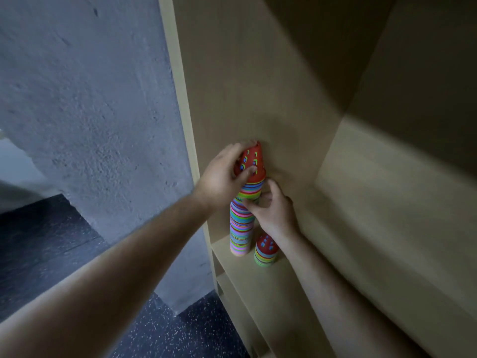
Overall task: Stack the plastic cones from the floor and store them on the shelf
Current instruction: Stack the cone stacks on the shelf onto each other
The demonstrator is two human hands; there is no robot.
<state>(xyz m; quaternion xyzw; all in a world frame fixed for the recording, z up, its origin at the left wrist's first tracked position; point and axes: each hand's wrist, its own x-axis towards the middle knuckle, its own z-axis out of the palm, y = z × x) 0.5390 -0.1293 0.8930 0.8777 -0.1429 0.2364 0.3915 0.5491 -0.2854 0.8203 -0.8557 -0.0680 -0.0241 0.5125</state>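
Nearest the camera, two bare forearms reach forward over a dark speckled floor point(160, 332) and into a light wooden shelf point(284, 293) that stands against a rough grey wall point(90, 99). The open compartment holds two piles of plastic cones, both standing on its board near the front left corner.

The short stack point(265, 251) stands to the right, just beside the taller one, and no hand touches it. It has thin rims of green, pink and blue, capped by a red cone with small blue marks.

The tall stack point(240, 228) rises close to the compartment's left side panel point(245, 86). It is a column of many narrow, bright rims, and its upper part tilts a little to the right. At mid-height the right hand point(276, 215) pinches it between thumb and curled fingers. Higher up, the left hand point(222, 174) wraps round the top red cone point(254, 164) — fingers over its tip, thumb across its side, which carries blue and green marks.
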